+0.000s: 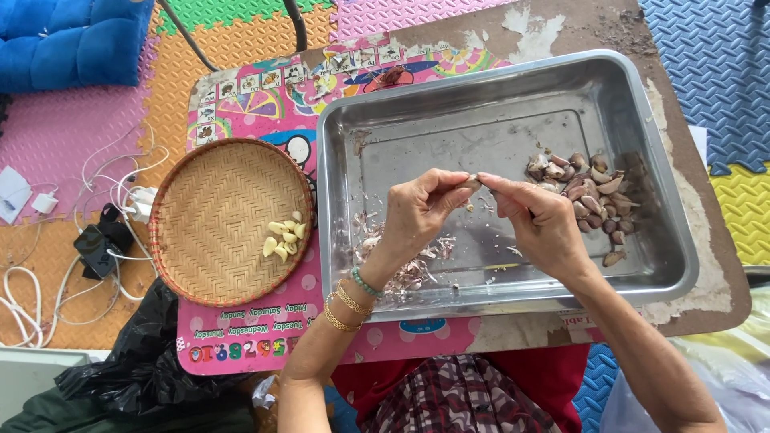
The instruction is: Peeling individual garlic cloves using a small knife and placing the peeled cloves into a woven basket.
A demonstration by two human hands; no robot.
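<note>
Over a steel tray point(497, 88), my left hand point(417, 212) and my right hand point(541, 224) meet at the fingertips, both pinching one garlic clove point(471, 184). A pile of unpeeled garlic cloves point(589, 192) lies at the tray's right end, just beyond my right hand. Loose garlic skins point(409, 261) are scattered in the tray's left part, under my left wrist. To the left of the tray stands a round woven basket point(208, 208) holding several peeled cloves point(282, 236). Bracelets circle my left wrist.
The tray and basket rest on a low pink printed table point(265, 329) over coloured foam floor mats. A black plastic bag point(140, 361) lies at the lower left. White cables and chargers point(112, 216) sprawl on the floor at left, and a blue cushion point(72, 36) sits top left.
</note>
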